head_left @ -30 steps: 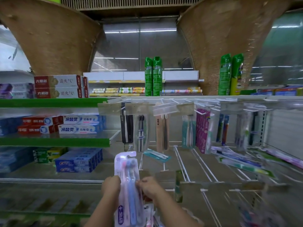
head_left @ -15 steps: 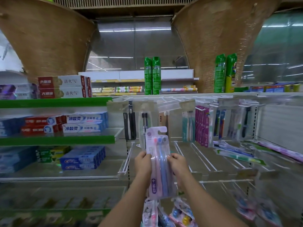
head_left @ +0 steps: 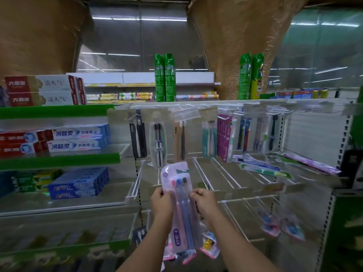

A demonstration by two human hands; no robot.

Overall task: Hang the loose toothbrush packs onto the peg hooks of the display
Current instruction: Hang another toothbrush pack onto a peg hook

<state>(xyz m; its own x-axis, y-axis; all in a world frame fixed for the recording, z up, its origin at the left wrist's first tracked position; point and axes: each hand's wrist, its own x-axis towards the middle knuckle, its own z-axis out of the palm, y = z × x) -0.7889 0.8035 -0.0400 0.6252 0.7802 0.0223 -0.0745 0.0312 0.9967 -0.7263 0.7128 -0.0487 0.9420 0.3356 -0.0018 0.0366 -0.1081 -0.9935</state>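
Both hands hold one flat clear plastic toothbrush pack [head_left: 177,203] with a pale lilac card, carrying a pink, a blue and a dark grey brush. It is in front of the lower middle of the white peg display [head_left: 314,138]. The left hand [head_left: 160,201] has its fingers curled round the pack's left edge, and the right hand [head_left: 204,201] pinches its right edge at about the same height. The pack is in the air, on no hook, with its top leaning slightly to the left.

Half a second ago its top overlapped the lower part of the clear hanging pack of two dark brushes [head_left: 158,142] in the top row. Now the top sits just below that pack's bottom edge, so it has dropped a little, though it is higher than a second ago. The grip on both edges is unchanged.

Bare white wire peg hooks [head_left: 204,174] of the middle row jut out just right of the pack's top. Loose long packs [head_left: 261,166] lie across the hooks toward the display's right edge. Small pink-edged packs [head_left: 209,245] hang on the bottom row, beneath the hands. Blue and white toothpaste boxes [head_left: 78,139] fill the green-edged shelf [head_left: 59,160] along the display's left side.
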